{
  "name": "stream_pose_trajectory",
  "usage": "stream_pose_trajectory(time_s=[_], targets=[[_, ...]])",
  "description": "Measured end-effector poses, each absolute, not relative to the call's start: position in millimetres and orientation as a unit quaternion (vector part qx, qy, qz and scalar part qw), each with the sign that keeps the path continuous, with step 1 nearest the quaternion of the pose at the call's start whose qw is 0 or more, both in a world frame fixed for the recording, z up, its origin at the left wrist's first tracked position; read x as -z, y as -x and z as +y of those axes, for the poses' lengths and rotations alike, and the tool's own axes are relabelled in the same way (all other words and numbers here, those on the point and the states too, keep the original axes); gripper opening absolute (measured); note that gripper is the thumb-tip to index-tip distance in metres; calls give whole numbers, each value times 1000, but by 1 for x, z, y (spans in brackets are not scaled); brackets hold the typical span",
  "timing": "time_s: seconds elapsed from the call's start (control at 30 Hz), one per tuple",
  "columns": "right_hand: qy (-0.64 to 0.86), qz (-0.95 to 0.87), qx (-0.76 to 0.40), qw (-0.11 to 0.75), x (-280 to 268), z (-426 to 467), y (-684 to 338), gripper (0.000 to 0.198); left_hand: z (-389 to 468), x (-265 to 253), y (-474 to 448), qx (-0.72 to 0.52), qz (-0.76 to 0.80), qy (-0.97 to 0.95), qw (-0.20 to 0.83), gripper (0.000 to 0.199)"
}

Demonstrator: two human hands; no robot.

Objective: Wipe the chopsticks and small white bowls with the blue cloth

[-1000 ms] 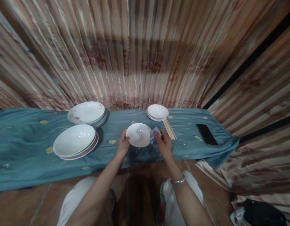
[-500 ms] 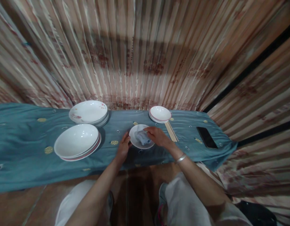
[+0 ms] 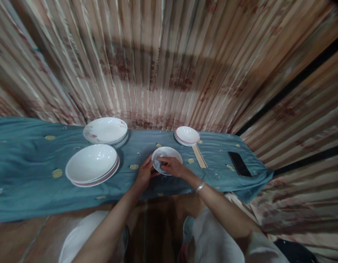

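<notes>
L hand grips a small round white ceramic bowl by its side over the teal-cloth-draped bench, prob. to steady it, bc R hand holds a crumpled bluish-grey cloth inside. Can't tell if bowl touches bench.

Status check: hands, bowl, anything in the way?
Left hand steadying bowl at its side. Right hand with cloth inside bowl. Chopsticks off to the right, not in the way.

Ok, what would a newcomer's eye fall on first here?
Probably the small white bowl near the middle, the left hand at its side and the right hand inside it with a pale cloth. Next, perhaps, the large white bowls stacked on the left, then the black phone on the right.
</notes>
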State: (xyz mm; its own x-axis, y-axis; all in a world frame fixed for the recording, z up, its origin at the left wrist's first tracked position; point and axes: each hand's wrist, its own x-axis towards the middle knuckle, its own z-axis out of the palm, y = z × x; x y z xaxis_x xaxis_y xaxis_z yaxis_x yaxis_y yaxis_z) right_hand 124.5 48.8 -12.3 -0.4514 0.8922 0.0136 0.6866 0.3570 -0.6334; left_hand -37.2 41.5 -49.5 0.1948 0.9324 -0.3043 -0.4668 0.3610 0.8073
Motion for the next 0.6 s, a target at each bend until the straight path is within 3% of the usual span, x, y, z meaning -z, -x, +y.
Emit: stream_pose_trajectory(time_s=[0.1,0.23,0.6], targets=[[519,-780,-266,228,18,57,-111,38,43,49,38,-487,412,-286,715,48],[547,-792,-160,220,15,69,-98,33,44,49,39,-482,419,-286,715,51],[567,-822,56,21,0,89,-115,29,46,47,41,-475,405,-304,720,50]])
